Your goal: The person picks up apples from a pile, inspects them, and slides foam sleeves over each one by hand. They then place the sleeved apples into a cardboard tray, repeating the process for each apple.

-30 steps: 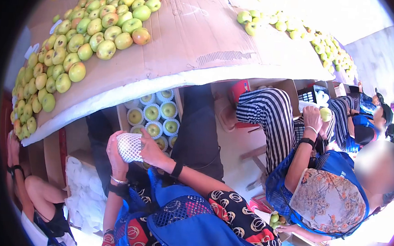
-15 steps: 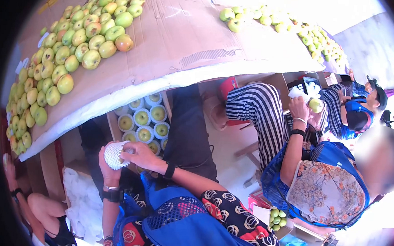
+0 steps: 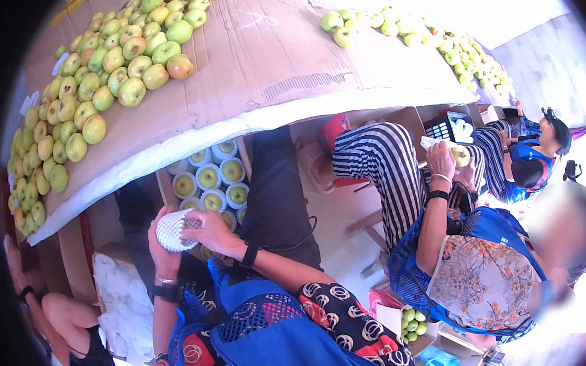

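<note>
My left hand (image 3: 158,247) is closed around a white foam net sleeve (image 3: 172,231), which has a rounded shape; whatever fills it is hidden. From the other side, the fingers of my right hand (image 3: 211,230) pinch the sleeve's edge. Just beyond my hands, under the table's edge, a box holds several green apples (image 3: 208,177) in white foam nets, set in rows.
A cardboard-covered table (image 3: 226,65) carries a large heap of green-red apples (image 3: 116,58). At right a seated co-worker in striped trousers (image 3: 381,161) holds an apple (image 3: 460,155). White foam sleeves (image 3: 122,293) fill a box at lower left, near another person's arm and leg.
The sleeve in my hands has turned slightly, and my right fingers have shifted along its edge. The co-worker's hands have moved with their apple and white sleeve.
</note>
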The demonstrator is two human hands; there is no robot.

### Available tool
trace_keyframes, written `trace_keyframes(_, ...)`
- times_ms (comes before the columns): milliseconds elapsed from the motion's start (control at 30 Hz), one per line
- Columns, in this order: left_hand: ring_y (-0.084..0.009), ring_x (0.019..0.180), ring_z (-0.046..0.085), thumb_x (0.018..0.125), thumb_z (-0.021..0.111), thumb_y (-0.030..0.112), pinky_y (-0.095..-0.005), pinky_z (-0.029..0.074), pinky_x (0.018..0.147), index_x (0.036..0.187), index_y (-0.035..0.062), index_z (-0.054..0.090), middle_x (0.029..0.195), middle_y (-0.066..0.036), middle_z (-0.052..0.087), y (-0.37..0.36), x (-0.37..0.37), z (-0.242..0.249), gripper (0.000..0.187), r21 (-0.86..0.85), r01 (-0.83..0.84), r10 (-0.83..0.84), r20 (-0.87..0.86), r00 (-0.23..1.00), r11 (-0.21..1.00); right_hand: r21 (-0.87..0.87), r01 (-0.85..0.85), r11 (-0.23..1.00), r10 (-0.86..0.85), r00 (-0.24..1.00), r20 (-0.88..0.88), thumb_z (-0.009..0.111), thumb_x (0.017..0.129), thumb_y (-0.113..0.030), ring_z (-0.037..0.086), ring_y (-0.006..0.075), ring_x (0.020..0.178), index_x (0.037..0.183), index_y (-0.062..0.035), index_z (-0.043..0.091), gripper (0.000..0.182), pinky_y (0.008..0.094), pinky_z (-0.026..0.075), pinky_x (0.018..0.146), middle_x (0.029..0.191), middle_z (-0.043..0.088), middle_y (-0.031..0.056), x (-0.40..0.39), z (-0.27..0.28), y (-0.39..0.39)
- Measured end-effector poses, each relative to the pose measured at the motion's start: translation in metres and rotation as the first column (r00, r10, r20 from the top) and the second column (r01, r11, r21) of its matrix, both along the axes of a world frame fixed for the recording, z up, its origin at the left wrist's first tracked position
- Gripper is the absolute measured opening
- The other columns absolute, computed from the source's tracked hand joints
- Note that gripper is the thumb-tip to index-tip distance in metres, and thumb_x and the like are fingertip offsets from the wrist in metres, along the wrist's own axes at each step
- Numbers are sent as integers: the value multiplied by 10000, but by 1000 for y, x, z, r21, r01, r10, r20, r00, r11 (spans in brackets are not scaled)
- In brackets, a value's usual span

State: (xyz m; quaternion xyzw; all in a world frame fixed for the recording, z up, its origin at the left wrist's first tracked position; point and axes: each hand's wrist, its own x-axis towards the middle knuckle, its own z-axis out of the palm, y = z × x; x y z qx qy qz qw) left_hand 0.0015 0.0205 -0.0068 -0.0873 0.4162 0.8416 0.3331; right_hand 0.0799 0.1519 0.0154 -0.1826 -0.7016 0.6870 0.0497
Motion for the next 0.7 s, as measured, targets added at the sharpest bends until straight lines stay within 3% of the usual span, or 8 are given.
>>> trace_keyframes(100, -246, 1027, 552, 942, 289, 306, -365, 443, 891, 1250, -9, 425, 1138, -154, 548, 4, 2, 7, 461, 90, -24, 15, 94, 995, 996, -136, 61, 989, -65, 997, -28, 685, 723, -82, 596, 124, 798, 995, 18, 614, 298, 266, 484, 718, 887, 640, 92, -2, -4, -4)
trace_keyframes(233, -224, 988, 562, 924, 324, 289, -341, 449, 876, 1208, -8, 451, 1089, -133, 555, -11, -5, -11, 430, -134, -35, -2, -266, 964, 990, -371, 22, 928, -51, 996, -69, 686, 734, -55, 567, 103, 833, 1075, 8, 546, 374, 239, 481, 721, 951, 608, 72, -8, -22, -10)
trace_keyframes(367, -213, 968, 567, 913, 330, 260, -327, 457, 855, 1155, -6, 487, 1060, -120, 561, -10, -3, -11, 392, -135, -109, 71, -260, 963, 985, -251, 114, 961, -139, 987, -83, 682, 744, -46, 565, 105, 870, 1124, -2, 486, 430, 251, 488, 731, 1016, 587, 91, -10, -42, -17)
trace_keyframes(433, -215, 963, 569, 912, 328, 255, -327, 459, 850, 1142, -5, 496, 1056, -120, 564, -10, -2, -9, 386, -140, -135, 90, -284, 955, 981, -512, 241, 824, -236, 969, 78, 635, 807, -111, 577, 129, 911, 1166, -30, 453, 410, 279, 495, 747, 1077, 569, 80, -8, -23, -15)
trace_keyframes(467, -216, 956, 572, 913, 331, 256, -328, 459, 850, 1139, -9, 495, 1049, -119, 569, -9, -2, -5, 385, -136, -142, 100, -279, 955, 981, -510, 241, 826, -235, 969, 76, 635, 807, -111, 577, 129, 911, 1166, -30, 453, 410, 279, 495, 747, 1077, 569, 80, -7, -24, -13)
trace_keyframes(533, -216, 949, 575, 913, 334, 257, -329, 458, 850, 1135, -12, 494, 1042, -117, 573, -10, -3, -7, 384, -129, -144, 105, -274, 956, 981, -845, 56, 532, 106, 986, 132, 575, 865, -203, 591, 155, 935, 1172, -54, 468, 358, 306, 500, 757, 1081, 582, 59, -5, -28, -9)
trace_keyframes(633, -216, 939, 578, 916, 340, 270, -325, 456, 843, 1124, -21, 493, 1029, -125, 580, -7, -2, -5, 389, -170, -141, 90, -276, 957, 975, -892, 6, 453, 115, 991, 65, 518, 898, -258, 593, 166, 951, 1184, -69, 471, 346, 308, 497, 769, 1086, 589, 38, -5, -57, -25)
trace_keyframes(700, -214, 931, 578, 918, 346, 287, -323, 457, 830, 1114, -24, 497, 1023, -133, 581, -3, 1, 0, 396, -217, -126, 39, -367, 929, 968, -892, 71, 447, 99, 987, 128, 500, 896, -169, 601, 170, 943, 1190, -39, 469, 322, 323, 501, 779, 1088, 593, 66, -4, -55, -21)
